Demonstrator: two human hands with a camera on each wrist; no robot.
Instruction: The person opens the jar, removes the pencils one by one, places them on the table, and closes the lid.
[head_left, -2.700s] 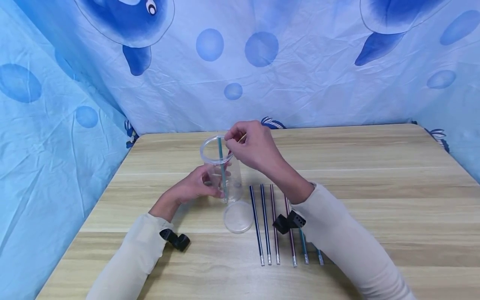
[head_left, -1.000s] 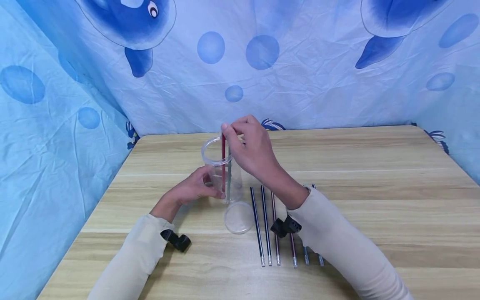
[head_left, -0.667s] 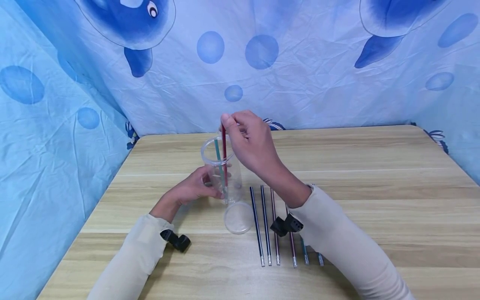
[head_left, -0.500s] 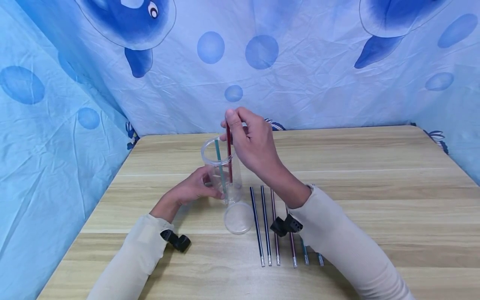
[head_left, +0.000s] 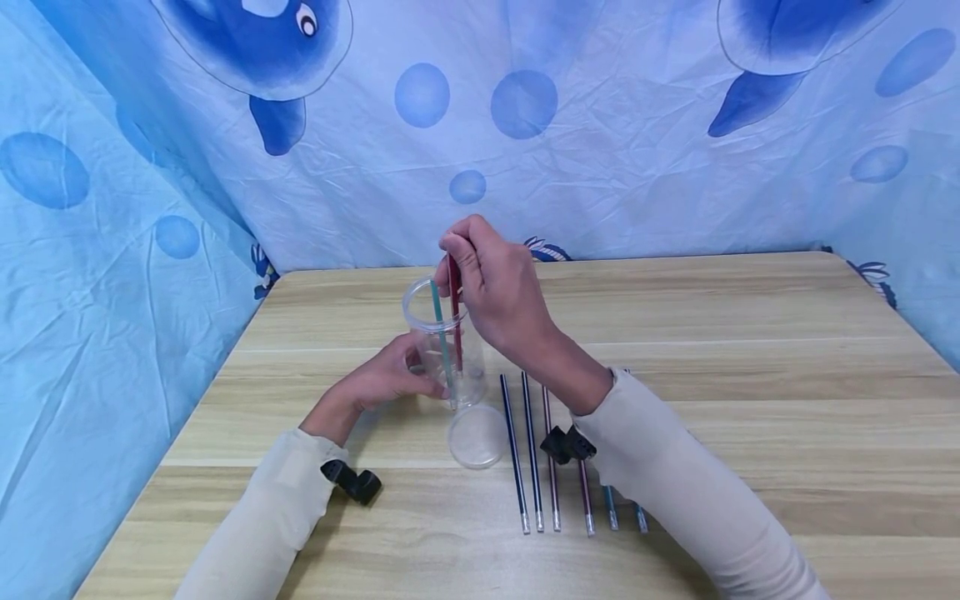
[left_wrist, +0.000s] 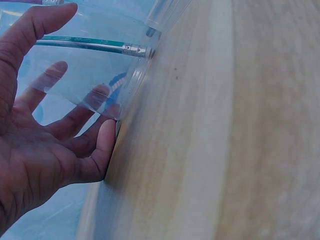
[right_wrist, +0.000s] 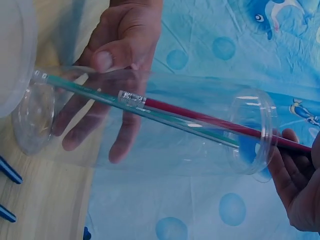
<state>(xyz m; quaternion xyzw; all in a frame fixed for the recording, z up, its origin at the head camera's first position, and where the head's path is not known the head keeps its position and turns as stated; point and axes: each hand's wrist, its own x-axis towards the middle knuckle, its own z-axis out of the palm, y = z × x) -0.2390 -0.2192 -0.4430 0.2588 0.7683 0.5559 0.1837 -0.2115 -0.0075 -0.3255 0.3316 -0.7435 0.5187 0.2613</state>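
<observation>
A tall clear plastic jar (head_left: pixel 427 343) stands upright near the back of the table. My left hand (head_left: pixel 393 369) holds it low on the side, thumb in front and fingers behind the wall. Inside leans a teal pencil (head_left: pixel 441 329), its eraser end down at the base in the left wrist view. Above the rim, my right hand (head_left: pixel 498 283) pinches a red pencil (head_left: pixel 454 310) near its top. In the right wrist view, the red pencil's metal eraser ferrule (right_wrist: pixel 132 98) hangs inside the jar, short of the base.
A round clear lid (head_left: pixel 477 436) lies in front of the jar. To its right is a row of several pencils (head_left: pixel 532 454), dark blue, dark red and teal, partly covered by my right sleeve (head_left: pixel 675 475). A blue dolphin-print cloth (head_left: pixel 600 167) hangs behind the table.
My right hand put the red pencil deep into the jar, raised it partway, and has since shifted slightly left and down. The teal pencil now leans left. My left hand stays on the jar.
</observation>
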